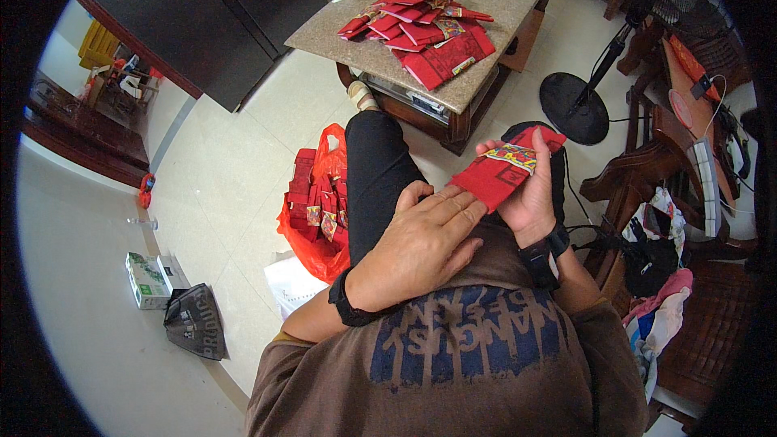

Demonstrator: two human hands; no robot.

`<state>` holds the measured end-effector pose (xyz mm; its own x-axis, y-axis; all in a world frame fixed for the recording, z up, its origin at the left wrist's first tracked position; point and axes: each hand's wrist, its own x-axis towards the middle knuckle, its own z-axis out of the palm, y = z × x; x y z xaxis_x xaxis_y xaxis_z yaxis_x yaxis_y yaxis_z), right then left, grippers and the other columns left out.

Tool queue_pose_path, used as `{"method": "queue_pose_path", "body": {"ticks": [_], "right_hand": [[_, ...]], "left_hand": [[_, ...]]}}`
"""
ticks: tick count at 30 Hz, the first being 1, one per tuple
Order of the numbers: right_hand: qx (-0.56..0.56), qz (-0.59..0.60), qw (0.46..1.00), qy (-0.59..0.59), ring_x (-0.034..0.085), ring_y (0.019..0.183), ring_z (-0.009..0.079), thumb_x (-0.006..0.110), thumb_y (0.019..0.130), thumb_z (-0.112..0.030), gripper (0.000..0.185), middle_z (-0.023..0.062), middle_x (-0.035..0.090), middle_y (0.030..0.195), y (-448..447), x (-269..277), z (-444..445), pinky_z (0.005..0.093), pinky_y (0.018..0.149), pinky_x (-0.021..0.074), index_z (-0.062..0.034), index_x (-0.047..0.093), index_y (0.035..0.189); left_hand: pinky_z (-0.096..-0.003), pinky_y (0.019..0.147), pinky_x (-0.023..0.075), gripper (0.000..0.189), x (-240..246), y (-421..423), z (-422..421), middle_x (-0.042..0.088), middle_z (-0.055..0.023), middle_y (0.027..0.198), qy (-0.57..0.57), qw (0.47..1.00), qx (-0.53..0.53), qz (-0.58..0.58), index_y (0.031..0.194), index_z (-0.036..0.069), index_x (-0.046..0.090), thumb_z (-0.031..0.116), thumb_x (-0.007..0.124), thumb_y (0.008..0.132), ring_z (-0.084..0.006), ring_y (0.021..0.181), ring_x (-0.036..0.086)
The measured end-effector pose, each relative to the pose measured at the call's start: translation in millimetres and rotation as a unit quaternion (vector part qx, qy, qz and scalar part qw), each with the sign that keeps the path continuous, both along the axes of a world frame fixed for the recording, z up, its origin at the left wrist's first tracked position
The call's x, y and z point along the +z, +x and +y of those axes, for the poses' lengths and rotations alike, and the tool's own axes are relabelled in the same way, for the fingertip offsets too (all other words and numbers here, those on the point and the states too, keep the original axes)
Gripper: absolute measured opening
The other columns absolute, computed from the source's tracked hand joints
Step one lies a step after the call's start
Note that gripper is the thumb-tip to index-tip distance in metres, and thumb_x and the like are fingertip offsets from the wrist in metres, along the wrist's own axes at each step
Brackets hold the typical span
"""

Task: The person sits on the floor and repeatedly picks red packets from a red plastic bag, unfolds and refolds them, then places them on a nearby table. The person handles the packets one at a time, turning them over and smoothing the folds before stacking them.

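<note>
My right hand (534,194), palm up, holds a folded red fabric bundle (501,173) with a colourful printed band around it; the thumb lies along its right side. My left hand (431,237) is back up, its fingertips over the near end of the bundle, its thumb apart; whether it grips is hidden. A heap of similar red folded bundles (425,30) lies on the stone-topped table (315,30) ahead. On the floor left of my leg, an open red plastic bag (331,161) holds more banded red bundles (303,176).
A pedestal fan's round base (573,108) stands right of the table. A carved wooden chair (625,170) with a black bag (652,273) and clothes (668,315) is at the right. A white sheet (291,282), boxes (145,279) and a dark bag (194,321) lie left.
</note>
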<state>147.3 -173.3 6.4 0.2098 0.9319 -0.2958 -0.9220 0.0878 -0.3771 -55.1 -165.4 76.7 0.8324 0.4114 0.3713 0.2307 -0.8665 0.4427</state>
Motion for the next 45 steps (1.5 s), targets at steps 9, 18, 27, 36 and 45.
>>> {"method": "queue_pose_path", "body": {"ticks": [9,18,27,36,45], "right_hand": [[0.019,-0.011,0.999,0.024,0.062,0.105,0.0302,0.061,0.09,-0.05,0.051,0.0148,0.063,0.104,-3.6,0.2,0.5,0.0435,0.095,0.0489,-0.0016,0.053,0.104],[0.048,-0.032,0.996,0.07,0.058,0.113,0.0317,0.065,0.09,-0.042,0.048,0.0142,0.06,0.111,-11.8,2.8,-0.3,0.0451,0.099,0.0462,-0.0024,0.049,0.114],[0.053,-0.058,0.994,0.07,0.058,0.114,0.0307,0.068,0.089,-0.037,0.045,0.0127,0.06,0.112,-14.1,2.8,1.2,0.0451,0.099,0.0473,-0.005,0.049,0.115],[0.052,-0.073,0.994,0.065,0.056,0.118,0.0309,0.063,0.091,-0.042,0.049,0.013,0.06,0.114,-14.8,2.4,3.1,0.0455,0.102,0.0445,-0.0035,0.051,0.118],[0.049,-0.056,0.993,0.088,0.057,0.116,0.0309,0.063,0.09,-0.044,0.051,0.0131,0.06,0.113,-14.6,1.4,3.4,0.0455,0.1,0.0466,-0.0038,0.049,0.118]], "left_hand": [[-0.0573,0.109,0.0202,0.058,-12.0,1.5,8.8,0.052,-0.0183,0.13,-0.068,0.993,-0.042,0.082,0.132,0.003,0.048,0.024,0.07,0.082,-0.0319,0.126,0.046],[-0.0588,0.111,0.0136,0.057,-22.7,5.0,17.7,0.052,-0.0159,0.13,-0.071,0.996,-0.023,0.052,0.134,0.007,0.047,0.026,0.068,0.085,-0.0315,0.129,0.044],[-0.0566,0.11,0.0184,0.05,-24.0,4.6,20.4,0.055,-0.0152,0.124,-0.072,0.997,-0.018,0.031,0.127,0.008,0.052,0.026,0.068,0.084,-0.0319,0.126,0.046],[-0.0574,0.111,0.0179,0.063,-25.6,4.2,22.3,0.051,-0.0165,0.131,-0.069,0.997,-0.014,0.043,0.136,0.008,0.044,0.026,0.07,0.082,-0.033,0.128,0.044],[-0.0592,0.112,0.0141,0.069,-25.4,4.2,21.6,0.047,-0.0181,0.136,-0.053,0.997,-0.016,0.059,0.14,0.007,0.039,0.029,0.07,0.083,-0.034,0.132,0.039]]}}
